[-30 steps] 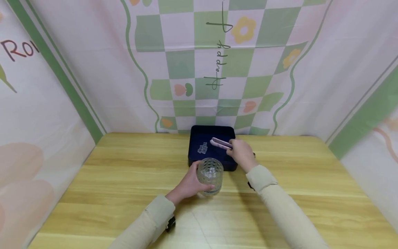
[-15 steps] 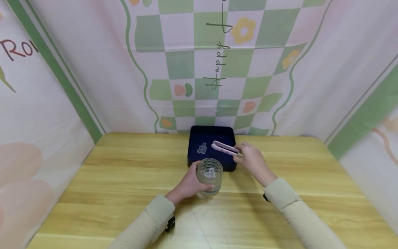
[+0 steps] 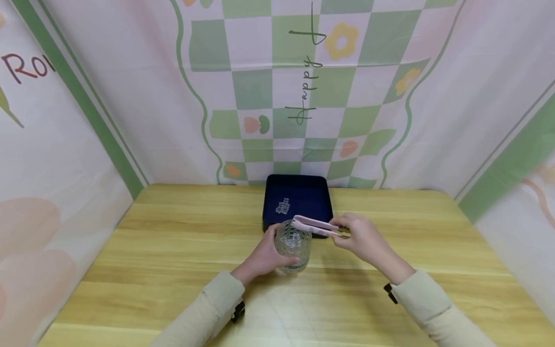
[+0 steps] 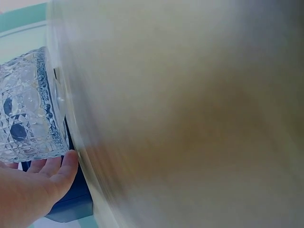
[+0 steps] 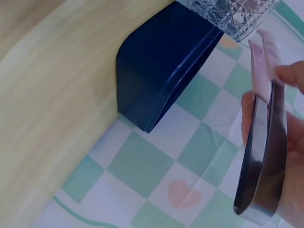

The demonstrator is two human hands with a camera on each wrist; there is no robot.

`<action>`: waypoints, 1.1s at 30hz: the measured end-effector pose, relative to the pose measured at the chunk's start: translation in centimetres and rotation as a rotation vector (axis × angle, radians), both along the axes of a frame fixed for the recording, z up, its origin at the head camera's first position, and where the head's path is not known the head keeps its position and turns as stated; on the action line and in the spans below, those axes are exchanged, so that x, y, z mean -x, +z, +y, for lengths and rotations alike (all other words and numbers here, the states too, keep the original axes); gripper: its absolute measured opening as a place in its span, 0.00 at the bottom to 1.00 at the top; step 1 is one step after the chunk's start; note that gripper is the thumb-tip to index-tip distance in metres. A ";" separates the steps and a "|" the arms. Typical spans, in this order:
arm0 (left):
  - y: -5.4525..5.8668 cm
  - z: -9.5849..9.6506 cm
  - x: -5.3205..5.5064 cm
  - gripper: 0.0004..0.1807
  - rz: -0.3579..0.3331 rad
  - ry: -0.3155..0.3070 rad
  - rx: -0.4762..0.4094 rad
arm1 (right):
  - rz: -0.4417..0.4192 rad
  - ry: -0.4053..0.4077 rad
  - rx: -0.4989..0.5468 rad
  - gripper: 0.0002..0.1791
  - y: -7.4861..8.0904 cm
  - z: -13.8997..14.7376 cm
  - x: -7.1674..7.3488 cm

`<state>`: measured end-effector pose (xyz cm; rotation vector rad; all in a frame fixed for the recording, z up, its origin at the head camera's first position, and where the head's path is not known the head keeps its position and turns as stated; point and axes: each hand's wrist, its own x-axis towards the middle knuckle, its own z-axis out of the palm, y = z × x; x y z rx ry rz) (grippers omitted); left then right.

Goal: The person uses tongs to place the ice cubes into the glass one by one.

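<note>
My left hand [image 3: 263,254] holds a clear patterned glass [image 3: 293,253] upright on the table, thumb and fingers around its side. In the left wrist view the fingertips [image 4: 69,164] lie against the cut-pattern wall of the glass [image 4: 26,111]. My right hand [image 3: 362,241] grips a pair of tongs [image 3: 314,226] with pale pink ends and a metal handle [image 5: 266,156]. The tongs' tips are above the glass's rim, close together; whether something clear sits between them I cannot tell. Several small clear pieces [image 3: 283,206] lie in the dark blue tray [image 3: 309,192] behind the glass.
The tray stands at the back of the wooden table [image 3: 186,231], near a green and white checked cloth [image 3: 288,101]. More printed cloth [image 3: 65,144] hangs along the left and right sides. Bare tabletop shows on both sides of the arms.
My right hand has drawn back from over the tray, toward the front and right. The tongs' tips moved from above the tray to above the glass. My left hand and the glass stayed put.
</note>
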<state>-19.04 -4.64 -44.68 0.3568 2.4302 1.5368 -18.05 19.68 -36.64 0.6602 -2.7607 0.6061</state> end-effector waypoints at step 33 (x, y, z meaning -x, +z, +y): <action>0.1 0.0 -0.1 0.54 -0.019 -0.011 0.002 | -0.040 0.077 -0.011 0.10 -0.4 0.8 -1.1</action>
